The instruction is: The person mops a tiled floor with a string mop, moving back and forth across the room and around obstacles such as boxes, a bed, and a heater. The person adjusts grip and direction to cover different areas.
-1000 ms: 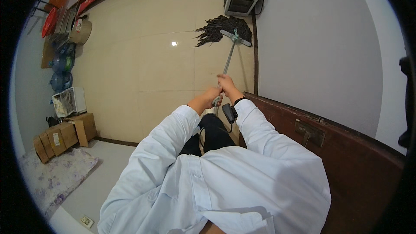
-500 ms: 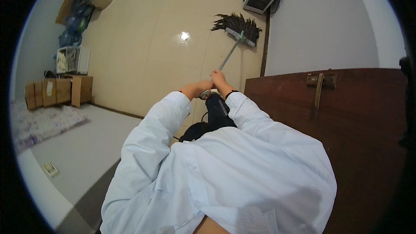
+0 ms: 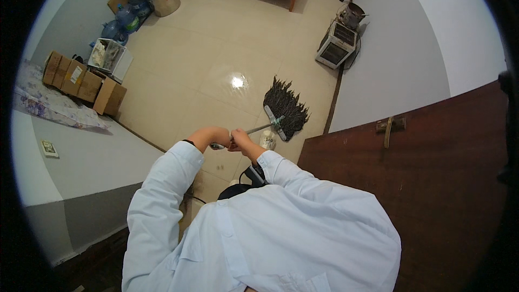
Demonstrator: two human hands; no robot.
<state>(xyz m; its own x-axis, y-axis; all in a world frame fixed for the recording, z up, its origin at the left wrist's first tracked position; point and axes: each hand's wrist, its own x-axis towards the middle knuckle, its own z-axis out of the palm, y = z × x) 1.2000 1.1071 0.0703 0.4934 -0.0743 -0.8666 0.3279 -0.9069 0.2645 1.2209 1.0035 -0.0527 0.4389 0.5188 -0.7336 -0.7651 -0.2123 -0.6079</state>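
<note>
beige tiled floor (image 3: 216, 57) carries dark mop head (image 3: 286, 107) and boxy appliance (image 3: 336, 46)

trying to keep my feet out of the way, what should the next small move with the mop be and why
Probably push the mop head forward slightly, away from the white shoe: the clamp bar looks close to that shoe, the strands lie fanned on the tiled floor, and the left hand and right hand both grip the handle.
</note>
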